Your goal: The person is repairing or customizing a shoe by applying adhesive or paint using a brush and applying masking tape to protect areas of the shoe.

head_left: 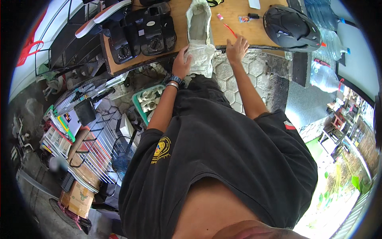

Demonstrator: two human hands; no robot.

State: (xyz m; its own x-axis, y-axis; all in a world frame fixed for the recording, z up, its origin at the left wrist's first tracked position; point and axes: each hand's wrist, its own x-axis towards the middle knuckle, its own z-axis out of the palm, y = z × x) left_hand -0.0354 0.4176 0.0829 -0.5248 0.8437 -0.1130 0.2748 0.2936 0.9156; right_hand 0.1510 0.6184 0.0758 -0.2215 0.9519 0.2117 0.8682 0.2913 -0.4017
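Over the tan wooden table (251, 36) edge, a long off-white fabric piece (201, 45) points away from me; left hand (182, 64) is nearer, touching it, can't tell if gripping; right hand (237, 50) has fingers spread by a thin red stick (228, 28).

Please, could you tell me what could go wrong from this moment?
The whitish fabric piece hangs partly over the front edge of the table; if the left hand at its side slips, it might slide down. The red stick lies close to the right hand, so a careless movement could knock it. The black helmet sits near the table edge and could perhaps be bumped off.
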